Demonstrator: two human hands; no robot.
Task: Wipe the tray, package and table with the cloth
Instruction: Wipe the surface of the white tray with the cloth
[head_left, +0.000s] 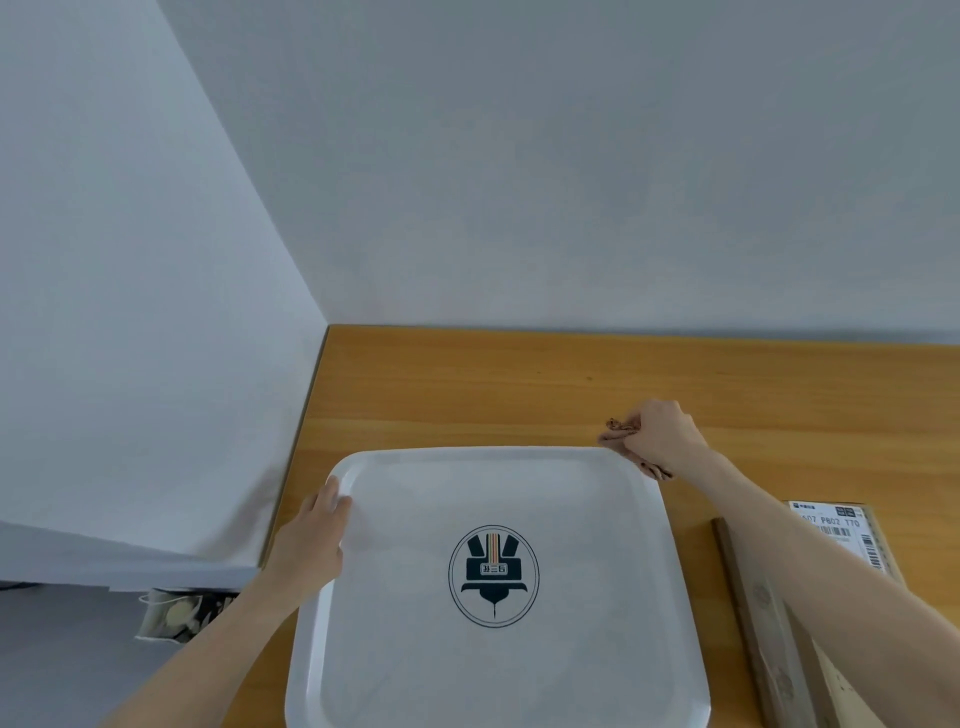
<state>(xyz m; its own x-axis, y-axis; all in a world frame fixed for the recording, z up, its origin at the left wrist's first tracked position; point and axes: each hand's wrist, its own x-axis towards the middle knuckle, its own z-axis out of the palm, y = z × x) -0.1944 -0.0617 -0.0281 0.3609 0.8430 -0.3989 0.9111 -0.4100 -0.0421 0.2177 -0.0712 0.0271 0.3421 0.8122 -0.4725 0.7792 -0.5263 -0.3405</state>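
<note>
The tray (571, 597) lies flat on the wooden surface (467, 384), near the left edge, its printed emblem (493, 575) facing up. The left hand (311, 540) rests open on the tray's left rim, fingers flat, probably to stop the tray sliding during wiping. The right hand (662, 434) is closed around the bunched cloth (621, 428) at the tray's far right corner, so the rim there appears to be the area being wiped. The package (831, 525), a cardboard parcel with a printed label, lies to the right of the tray, apart from it and partly behind the right forearm.

Materials:
- Tray: smooth, white, glossy, rounded corners, raised rim.
- Cloth: soft, patterned, crumpled.
- Surface: matt wood grain.
</note>
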